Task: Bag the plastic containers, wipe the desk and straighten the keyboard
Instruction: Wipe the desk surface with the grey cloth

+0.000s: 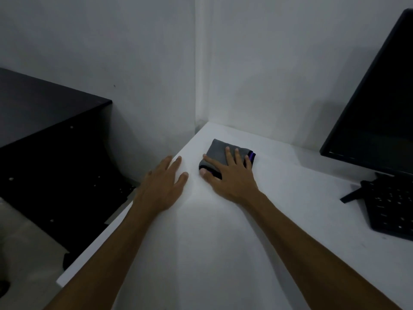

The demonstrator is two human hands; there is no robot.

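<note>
The right hand [230, 175] presses flat, fingers spread, on a folded grey cloth [220, 153] near the white bench's [223, 253] back-left corner; the left hand [164, 184] rests open beside the cloth. A wide sweep right could likely knock the keyboard [391, 211] further askew.
</note>
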